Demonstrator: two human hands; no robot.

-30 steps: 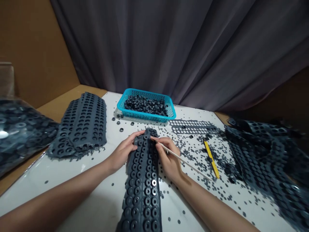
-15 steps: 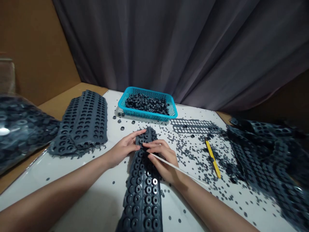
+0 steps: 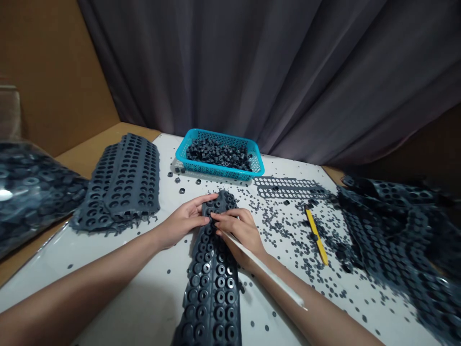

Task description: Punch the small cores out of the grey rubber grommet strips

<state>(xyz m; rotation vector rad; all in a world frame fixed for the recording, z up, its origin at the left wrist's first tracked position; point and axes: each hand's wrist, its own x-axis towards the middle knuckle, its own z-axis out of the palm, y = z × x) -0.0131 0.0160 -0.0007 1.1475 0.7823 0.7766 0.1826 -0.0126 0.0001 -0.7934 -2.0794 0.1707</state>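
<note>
A long dark rubber strip [image 3: 212, 288] with rows of round ring shapes runs from the bottom edge up to both hands. My left hand [image 3: 189, 217] grips its far left edge between thumb and fingers. My right hand [image 3: 243, 235] is closed round a thin white stick [image 3: 268, 265], its fingertips over the strip's far end. The stick slants back over the right forearm; its front tip is hidden by the fingers.
A blue basket [image 3: 219, 169] of small black parts stands behind. Stacked dark sheets [image 3: 126, 178] and a bag of parts [image 3: 32, 192] lie left. At right are a yellow tool [image 3: 317, 236], a perforated strip [image 3: 288, 182], scattered discs and heaped dark strips [image 3: 392, 230].
The right fingers have shifted slightly left on the strip. The white stick's rear end has swung and now shows above the right forearm. My left hand has barely moved.
</note>
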